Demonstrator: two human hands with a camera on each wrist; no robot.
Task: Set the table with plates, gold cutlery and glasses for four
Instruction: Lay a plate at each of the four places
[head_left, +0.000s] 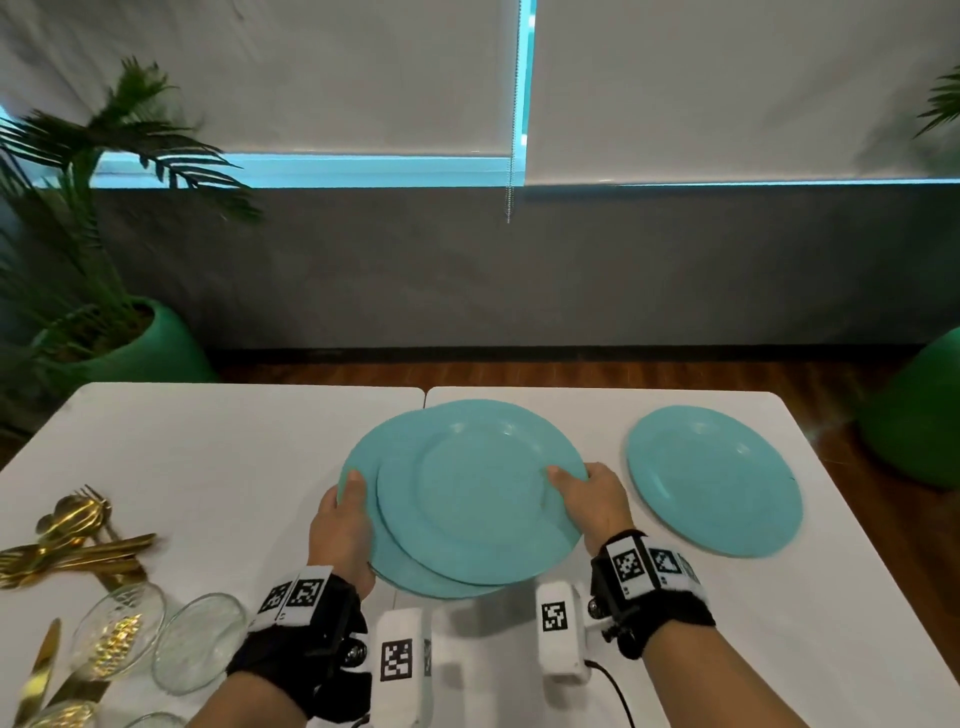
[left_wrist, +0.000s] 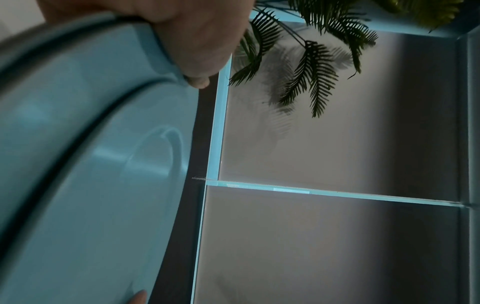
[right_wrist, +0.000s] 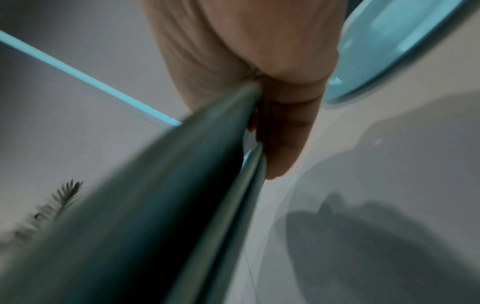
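Two plates (head_left: 467, 499) up off the table (head_left: 208, 441), left hand (head_left: 340, 530) gripping the lower one's rim, right hand (head_left: 597, 504) the upper's. One plate (head_left: 714, 480) already sits by the right edge. Plate-laying step; next I need to separate these and set each down near an edge.

No legible text — only coded markers

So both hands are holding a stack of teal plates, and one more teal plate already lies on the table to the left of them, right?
Not quite: the plate lying on the table is to the right of the held plates, not the left, as the head view shows. The left hand and right hand do hold the stack.
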